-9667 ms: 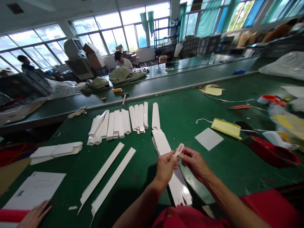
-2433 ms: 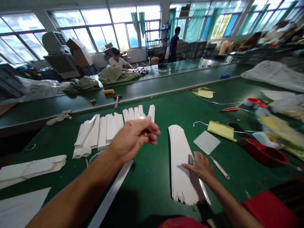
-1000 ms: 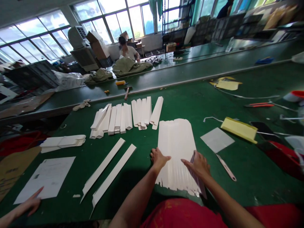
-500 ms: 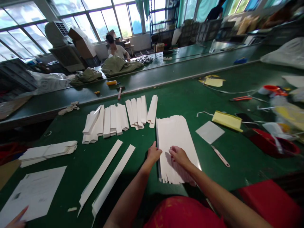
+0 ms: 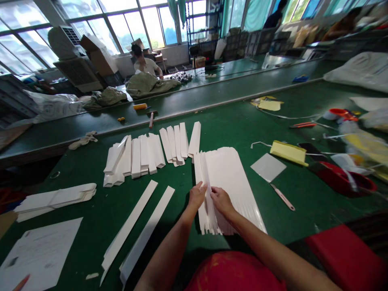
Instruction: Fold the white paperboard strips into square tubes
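A flat white cardboard blank [image 5: 230, 178] with scored folds lies on the green table [image 5: 236, 129] in front of me. My left hand [image 5: 197, 195] lifts its left-most panel, fingers curled on the raised edge. My right hand [image 5: 220, 199] presses on the card beside that fold, fingers bent against the sheet. Just beyond lies a row of folded white card pieces [image 5: 148, 151].
Two long white strips [image 5: 136, 226] lie at my left, with a flat stack of blanks [image 5: 54, 199] and a printed sheet [image 5: 39, 252] further left. At right: a grey square [image 5: 268, 167], a pink tool [image 5: 282, 197], a yellow pad [image 5: 288, 152], a red tray [image 5: 345, 180]. A person sits at the far table.
The blank's left panel has been raised into a fold. My left hand moved from the sheet's edge to grip that panel; my right hand stayed on the card.
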### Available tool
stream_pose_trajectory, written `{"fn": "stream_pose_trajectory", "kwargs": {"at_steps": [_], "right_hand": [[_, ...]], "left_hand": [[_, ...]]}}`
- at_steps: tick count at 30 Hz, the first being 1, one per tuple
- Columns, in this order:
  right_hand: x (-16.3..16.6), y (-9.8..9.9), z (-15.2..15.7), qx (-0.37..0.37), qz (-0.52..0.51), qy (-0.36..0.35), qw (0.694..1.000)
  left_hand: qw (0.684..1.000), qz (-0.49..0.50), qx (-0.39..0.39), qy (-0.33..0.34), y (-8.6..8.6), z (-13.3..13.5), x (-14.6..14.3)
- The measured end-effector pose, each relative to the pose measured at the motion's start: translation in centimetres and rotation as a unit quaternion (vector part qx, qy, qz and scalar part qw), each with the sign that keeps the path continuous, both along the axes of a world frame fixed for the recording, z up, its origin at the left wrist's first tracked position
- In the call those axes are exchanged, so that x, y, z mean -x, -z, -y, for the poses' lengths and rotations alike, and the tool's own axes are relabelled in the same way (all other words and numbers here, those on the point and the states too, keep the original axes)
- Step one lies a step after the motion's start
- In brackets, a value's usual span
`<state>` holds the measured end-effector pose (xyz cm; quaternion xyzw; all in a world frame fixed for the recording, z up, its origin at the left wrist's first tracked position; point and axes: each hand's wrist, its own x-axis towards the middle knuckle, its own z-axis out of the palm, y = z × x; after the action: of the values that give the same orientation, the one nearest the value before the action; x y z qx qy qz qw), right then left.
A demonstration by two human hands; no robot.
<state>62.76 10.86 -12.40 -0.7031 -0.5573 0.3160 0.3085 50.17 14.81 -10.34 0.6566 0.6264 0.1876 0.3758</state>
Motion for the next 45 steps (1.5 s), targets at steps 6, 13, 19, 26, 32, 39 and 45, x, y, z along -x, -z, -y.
{"fn": "stream_pose_trajectory", "kwargs": {"at_steps": [6, 13, 19, 26, 32, 39, 45], "right_hand": [[0.0, -0.5, 0.5, 0.009, 0.084, -0.053, 0.995], [-1.4, -0.8, -0.6, 0.025, 0.268, -0.013, 0.963], [0.4, -0.5, -1.8, 0.063, 0.321, 0.004, 0.945], [0.5, -0.8, -1.7, 0.058, 0.336, 0.029, 0.939], [0.5, -1.2, -2.3, 0.069, 0.315, 0.053, 0.945], [0.2, -1.3, -2.0, 0.09, 0.244, 0.077, 0.962], [2.6, -0.8, -0.3, 0.068, 0.135, 0.033, 0.988]], "left_hand": [[0.992, -0.112, 0.052, -0.009, -0.8, -0.8, -1.0], [0.977, -0.202, 0.064, -0.014, -1.8, -0.9, -1.2], [0.975, -0.217, 0.052, 0.005, -1.8, -0.5, -1.1], [0.976, -0.209, 0.048, 0.022, -1.4, -0.6, -0.1], [0.982, -0.182, 0.04, 0.031, -1.1, -0.4, -0.3], [0.985, -0.164, 0.038, 0.043, -1.4, -0.4, 0.2], [0.983, -0.171, 0.022, 0.065, -1.4, 0.3, 2.2]]}}
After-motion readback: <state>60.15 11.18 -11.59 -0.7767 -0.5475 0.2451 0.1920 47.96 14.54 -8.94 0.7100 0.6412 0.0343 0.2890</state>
